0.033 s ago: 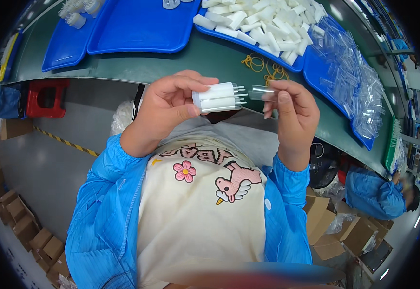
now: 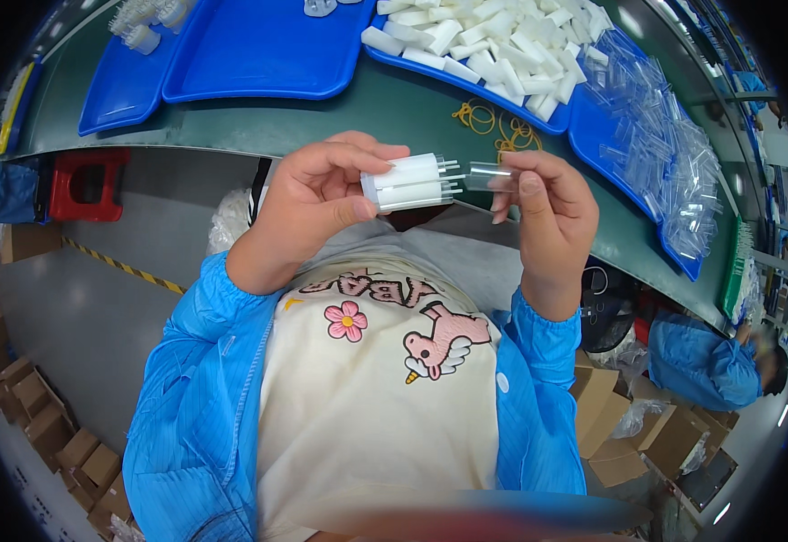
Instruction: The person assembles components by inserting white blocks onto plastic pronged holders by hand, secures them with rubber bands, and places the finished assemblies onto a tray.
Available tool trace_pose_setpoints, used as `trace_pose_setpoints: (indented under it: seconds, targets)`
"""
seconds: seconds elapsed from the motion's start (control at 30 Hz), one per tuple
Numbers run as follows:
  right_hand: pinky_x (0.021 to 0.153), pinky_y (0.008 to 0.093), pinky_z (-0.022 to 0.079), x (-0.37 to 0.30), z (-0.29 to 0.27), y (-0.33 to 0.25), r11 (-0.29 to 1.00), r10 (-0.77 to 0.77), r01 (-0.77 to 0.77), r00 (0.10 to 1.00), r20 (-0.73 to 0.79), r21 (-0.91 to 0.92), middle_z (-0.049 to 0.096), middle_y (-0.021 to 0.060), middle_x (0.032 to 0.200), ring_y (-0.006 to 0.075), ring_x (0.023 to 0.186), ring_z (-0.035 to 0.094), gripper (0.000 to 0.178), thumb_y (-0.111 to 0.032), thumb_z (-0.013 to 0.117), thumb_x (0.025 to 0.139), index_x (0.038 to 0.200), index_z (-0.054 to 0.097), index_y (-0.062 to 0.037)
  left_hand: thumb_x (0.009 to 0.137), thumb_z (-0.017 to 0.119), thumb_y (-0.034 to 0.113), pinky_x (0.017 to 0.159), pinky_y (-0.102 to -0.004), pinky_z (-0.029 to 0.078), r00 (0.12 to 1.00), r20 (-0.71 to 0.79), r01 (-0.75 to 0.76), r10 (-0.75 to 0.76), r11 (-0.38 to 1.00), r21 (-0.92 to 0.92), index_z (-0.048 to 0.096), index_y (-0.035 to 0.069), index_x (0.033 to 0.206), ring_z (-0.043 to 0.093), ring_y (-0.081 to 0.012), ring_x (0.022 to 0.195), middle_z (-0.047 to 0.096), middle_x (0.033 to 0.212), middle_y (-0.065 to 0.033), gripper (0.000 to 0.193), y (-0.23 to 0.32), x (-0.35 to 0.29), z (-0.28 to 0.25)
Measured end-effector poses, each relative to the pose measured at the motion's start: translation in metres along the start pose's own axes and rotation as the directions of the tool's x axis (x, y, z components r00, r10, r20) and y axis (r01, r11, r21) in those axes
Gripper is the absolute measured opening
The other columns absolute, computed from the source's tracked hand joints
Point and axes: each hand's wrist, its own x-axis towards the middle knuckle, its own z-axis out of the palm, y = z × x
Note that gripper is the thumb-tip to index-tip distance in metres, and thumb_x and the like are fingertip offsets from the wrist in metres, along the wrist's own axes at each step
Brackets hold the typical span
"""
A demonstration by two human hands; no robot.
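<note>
Left hand [image 2: 308, 203] grips white block [image 2: 405, 182] at centre; right hand [image 2: 543, 212] pinches clear cap [image 2: 489, 173] at its pins. Brown cartons [image 2: 46, 425] at 8 o'clock; cap's outline hard to see.

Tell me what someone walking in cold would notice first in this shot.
Dead centre, the left hand grips a small bundle of white plastic pieces with thin pins at their ends, while the right hand holds a clear little tube up to those pins. Behind them, on the dark green table, a blue tray is heaped with more white pieces, and another at the right holds a pile of clear tubes.
</note>
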Motion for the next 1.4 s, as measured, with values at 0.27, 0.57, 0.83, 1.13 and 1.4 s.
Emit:
trace_pose_setpoints:
  seconds: [0.27,0.57,0.83,1.13,1.4]
  targets:
    - [0.063,0.0218,0.049,-0.006,0.009,-0.002,0.994,-0.046,0.056,0.994,0.098,-0.097,0.064,0.0104,0.092,0.0105,0.072,0.060,0.017,0.001,0.056,0.094,0.108,0.065,0.0043,0.079,0.071,-0.005,0.094,-0.0351,0.052,0.999,-0.027,0.029,-0.029,1.000,0.010,0.065,0.002,0.111,0.059,-0.0224,0.111,0.059,0.121,-0.0152,0.032,0.003,-0.001,0.003]
    - [0.061,0.0232,0.050,-0.009,0.011,0.000,0.925,-0.212,0.233,0.972,0.102,-0.301,0.064,0.0126,0.093,0.0127,0.071,0.062,0.018,0.002,0.057,0.092,0.107,0.065,0.0043,0.077,0.070,-0.010,0.096,-0.0356,0.051,1.000,-0.022,0.019,-0.018,0.999,0.028,0.066,0.001,0.108,0.059,-0.0222,0.111,0.059,0.119,-0.0153,0.033,0.001,-0.005,-0.001]
    - [0.068,0.0285,0.053,-0.017,0.024,0.015,0.986,-0.122,0.119,0.992,-0.014,-0.115,0.066,0.0148,0.092,0.0171,0.075,0.062,0.022,-0.008,0.052,0.099,0.114,0.060,0.0063,0.075,0.070,-0.014,0.097,-0.0354,0.051,0.998,-0.045,0.051,-0.047,0.996,0.078,0.068,-0.001,0.104,0.059,-0.0224,0.112,0.059,0.114,-0.0138,0.032,0.007,-0.003,-0.001]
    - [0.068,0.0289,0.053,-0.016,0.021,0.017,0.954,-0.195,0.190,0.981,0.000,-0.232,0.065,0.0153,0.094,0.0170,0.076,0.062,0.023,-0.009,0.050,0.100,0.114,0.060,0.0066,0.075,0.071,-0.014,0.095,-0.0352,0.053,0.999,-0.031,0.015,-0.011,0.991,0.129,0.068,-0.002,0.105,0.060,-0.0226,0.111,0.058,0.113,-0.0140,0.032,0.009,-0.005,-0.004]
    - [0.068,0.0290,0.053,-0.019,0.019,0.016,0.945,-0.187,0.201,0.979,0.079,-0.259,0.064,0.0151,0.093,0.0172,0.078,0.063,0.022,-0.007,0.050,0.099,0.114,0.060,0.0061,0.073,0.073,-0.013,0.090,-0.0318,0.054,0.998,-0.050,0.048,-0.040,0.985,0.166,0.069,-0.001,0.103,0.061,-0.0207,0.107,0.059,0.111,-0.0132,0.032,0.011,-0.005,-0.001]
